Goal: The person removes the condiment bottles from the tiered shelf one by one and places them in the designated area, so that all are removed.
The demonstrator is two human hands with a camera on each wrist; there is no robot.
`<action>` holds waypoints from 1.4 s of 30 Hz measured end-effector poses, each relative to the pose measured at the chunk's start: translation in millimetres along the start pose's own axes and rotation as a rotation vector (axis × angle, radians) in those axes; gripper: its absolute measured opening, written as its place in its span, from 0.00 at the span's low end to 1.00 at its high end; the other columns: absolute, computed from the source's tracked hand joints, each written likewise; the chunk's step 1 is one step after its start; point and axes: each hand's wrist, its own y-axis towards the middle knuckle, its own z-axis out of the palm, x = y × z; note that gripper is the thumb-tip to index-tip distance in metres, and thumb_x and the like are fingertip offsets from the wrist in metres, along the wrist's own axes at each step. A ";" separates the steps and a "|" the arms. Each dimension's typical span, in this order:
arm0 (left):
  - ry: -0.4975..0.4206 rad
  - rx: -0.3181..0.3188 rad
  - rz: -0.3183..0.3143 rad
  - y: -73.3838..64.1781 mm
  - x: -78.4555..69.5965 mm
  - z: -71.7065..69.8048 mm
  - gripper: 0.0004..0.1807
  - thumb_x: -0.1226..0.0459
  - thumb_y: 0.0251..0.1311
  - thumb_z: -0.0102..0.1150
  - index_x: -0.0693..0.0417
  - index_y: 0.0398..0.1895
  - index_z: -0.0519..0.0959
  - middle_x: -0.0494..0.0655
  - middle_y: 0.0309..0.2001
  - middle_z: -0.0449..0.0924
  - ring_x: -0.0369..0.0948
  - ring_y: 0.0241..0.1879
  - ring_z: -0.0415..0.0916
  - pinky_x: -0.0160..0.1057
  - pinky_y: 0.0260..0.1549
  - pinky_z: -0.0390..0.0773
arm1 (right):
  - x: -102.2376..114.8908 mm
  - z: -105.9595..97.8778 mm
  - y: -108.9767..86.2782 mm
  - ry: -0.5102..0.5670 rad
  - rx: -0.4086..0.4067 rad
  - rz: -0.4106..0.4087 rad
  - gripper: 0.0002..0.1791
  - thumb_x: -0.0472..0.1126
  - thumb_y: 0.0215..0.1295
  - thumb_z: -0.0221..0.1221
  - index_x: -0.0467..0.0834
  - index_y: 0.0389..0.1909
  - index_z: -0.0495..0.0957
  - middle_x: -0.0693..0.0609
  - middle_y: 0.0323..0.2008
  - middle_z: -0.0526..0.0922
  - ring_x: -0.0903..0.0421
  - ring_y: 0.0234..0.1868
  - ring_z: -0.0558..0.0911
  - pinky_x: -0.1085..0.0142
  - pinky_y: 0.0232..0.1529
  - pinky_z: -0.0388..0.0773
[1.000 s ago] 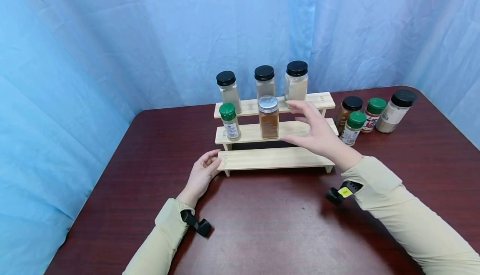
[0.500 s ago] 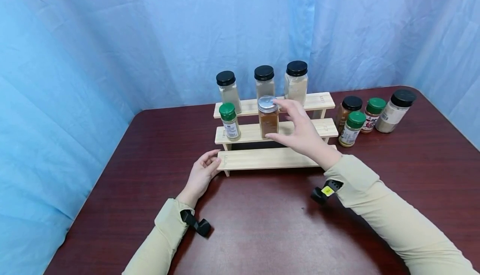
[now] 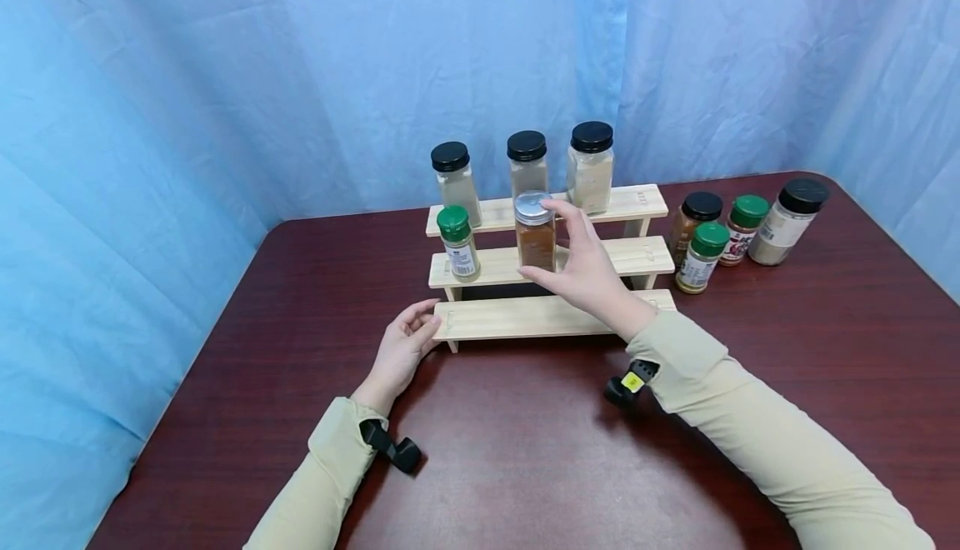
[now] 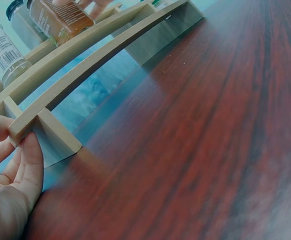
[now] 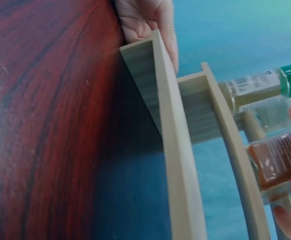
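Note:
A three-step wooden shelf rack [image 3: 517,319] stands on the table. On its middle step a square spice jar [image 3: 534,242] with orange-brown powder and a silver lid is held by my right hand [image 3: 588,277], thumb low and fingers near the lid. The right wrist view shows fingertips at both sides of this jar [image 5: 278,157]. My left hand [image 3: 399,360] pinches the left end of the lowest step, thumb and fingers on the board's corner in the left wrist view. A green-capped spice bottle [image 3: 460,243] stands left of the jar.
Three black-lidded jars [image 3: 591,168] of pale powder line the top step. Right of the rack stand a brown black-lidded jar [image 3: 693,221], two green-capped bottles [image 3: 700,262] and a larger black-lidded jar [image 3: 783,229]. Blue curtain [image 3: 420,58] hangs behind the table.
My right hand has moved left along the middle step, from beside the silver-lidded spice jar to a hold around it. The left hand has stayed at the rack's end.

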 end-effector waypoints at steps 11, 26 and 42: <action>0.000 0.006 -0.004 0.5 0.0 -0.7 0.22 0.73 0.67 0.47 0.68 0.64 0.64 0.39 0.34 0.71 0.29 0.31 0.71 0.26 0.33 0.74 | 3.8 13.2 0.5 -0.020 -0.114 0.019 0.44 0.37 0.51 0.70 0.48 0.65 0.54 0.38 0.63 0.60 0.43 0.58 0.69 0.48 0.52 0.75; 0.009 0.008 0.017 -0.1 0.3 -0.8 0.22 0.72 0.67 0.47 0.67 0.63 0.65 0.40 0.35 0.71 0.30 0.32 0.73 0.27 0.33 0.75 | 5.9 17.9 0.0 -0.059 -0.162 -0.019 0.40 0.36 0.54 0.68 0.47 0.64 0.55 0.37 0.54 0.65 0.44 0.53 0.71 0.50 0.48 0.76; -0.003 0.001 -0.008 -1.2 -1.2 0.3 0.22 0.72 0.67 0.47 0.66 0.64 0.64 0.39 0.34 0.70 0.29 0.32 0.73 0.26 0.33 0.75 | 4.2 15.9 -5.9 0.021 -0.169 -0.033 0.40 0.33 0.51 0.68 0.47 0.64 0.58 0.37 0.55 0.66 0.43 0.52 0.71 0.50 0.50 0.75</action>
